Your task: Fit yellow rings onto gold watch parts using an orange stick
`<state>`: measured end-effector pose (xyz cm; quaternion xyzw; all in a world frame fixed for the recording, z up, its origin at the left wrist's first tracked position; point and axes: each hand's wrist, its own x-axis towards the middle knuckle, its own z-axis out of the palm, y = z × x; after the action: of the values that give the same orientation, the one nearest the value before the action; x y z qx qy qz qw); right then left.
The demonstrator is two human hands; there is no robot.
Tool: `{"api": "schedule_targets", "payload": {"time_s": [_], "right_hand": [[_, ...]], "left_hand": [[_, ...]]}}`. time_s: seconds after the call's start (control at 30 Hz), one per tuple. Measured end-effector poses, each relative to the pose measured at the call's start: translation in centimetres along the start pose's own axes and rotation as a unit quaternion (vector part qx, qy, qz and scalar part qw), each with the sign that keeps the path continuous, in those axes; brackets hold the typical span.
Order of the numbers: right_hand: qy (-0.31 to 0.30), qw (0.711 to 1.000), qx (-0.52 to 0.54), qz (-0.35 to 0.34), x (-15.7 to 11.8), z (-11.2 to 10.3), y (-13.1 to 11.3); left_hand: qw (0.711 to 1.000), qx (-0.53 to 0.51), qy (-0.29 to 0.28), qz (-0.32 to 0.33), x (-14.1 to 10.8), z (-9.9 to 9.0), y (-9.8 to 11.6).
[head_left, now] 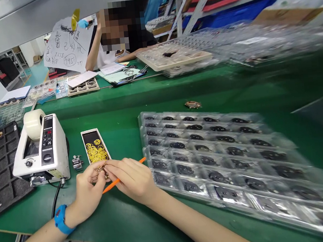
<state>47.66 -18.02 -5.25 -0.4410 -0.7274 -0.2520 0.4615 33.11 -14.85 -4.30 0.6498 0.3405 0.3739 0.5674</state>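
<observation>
My left hand [89,187] is closed around a small gold-coloured metal part [106,172], mostly covered by fingers. My right hand [134,178] meets it there, its fingertips pressed against the same part. A thin orange stick [110,186] is tucked in my right hand, one end pointing down left and the other showing above the knuckles. Just beyond my hands lies a narrow white box [84,144] with a dark bottom, holding a heap of yellow rings [97,153]. To its left stands a small metal tally counter [77,163].
A white tape dispenser [42,147] and a black compartment tray [3,174] are at left. Clear plastic trays [168,187] with black parts fill the right. Behind them lies a gold-coloured piece [193,104]. A person [138,28] sits across the green bench.
</observation>
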Motion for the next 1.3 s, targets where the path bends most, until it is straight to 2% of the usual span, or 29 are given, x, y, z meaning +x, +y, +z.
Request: {"api": "schedule_targets", "payload": {"time_s": [0.27,0.37,0.43,0.5,0.57,0.67,0.73,0.77,0.97,1.13,1.3], "right_hand": [[0.009,0.999,0.012,0.029,-0.3,0.5,-0.5],[-0.003,0.998,0.022,0.064,-0.2,0.4,-0.6],[-0.012,0.991,0.072,0.116,0.0,0.1,-0.5],[-0.023,0.97,0.146,0.195,0.1,-0.4,0.0],[-0.061,0.931,0.222,0.283,0.3,-0.7,0.7],[-0.188,0.849,0.347,0.351,0.5,-1.0,1.6],[-0.254,0.808,0.404,0.345,0.6,-1.1,1.7],[-0.271,0.801,0.415,0.337,0.6,-1.1,1.6],[-0.288,0.81,0.401,0.317,0.6,-1.3,0.2],[-0.28,0.766,0.444,0.372,0.6,-0.9,0.1],[-0.302,0.764,0.44,0.363,0.4,-1.2,0.7]], "left_hand": [[1.0,-0.011,0.002,-0.016,0.1,0.1,0.3],[0.997,-0.06,0.003,-0.058,0.6,0.1,0.3],[0.989,-0.101,0.005,-0.109,1.0,-0.1,0.3],[0.978,-0.13,0.014,-0.161,1.5,-0.4,0.5],[0.97,-0.145,0.021,-0.195,2.0,-0.7,0.7],[0.967,-0.154,0.006,-0.201,2.3,-1.1,1.1],[0.971,-0.145,-0.018,-0.188,2.2,-1.2,1.4],[0.974,-0.137,-0.028,-0.181,2.2,-1.2,1.4],[0.987,-0.089,-0.026,-0.129,1.8,-1.1,1.3],[0.99,-0.082,-0.032,-0.113,1.9,-1.3,1.0],[0.99,-0.079,-0.047,-0.111,1.9,-1.4,0.8]]}}
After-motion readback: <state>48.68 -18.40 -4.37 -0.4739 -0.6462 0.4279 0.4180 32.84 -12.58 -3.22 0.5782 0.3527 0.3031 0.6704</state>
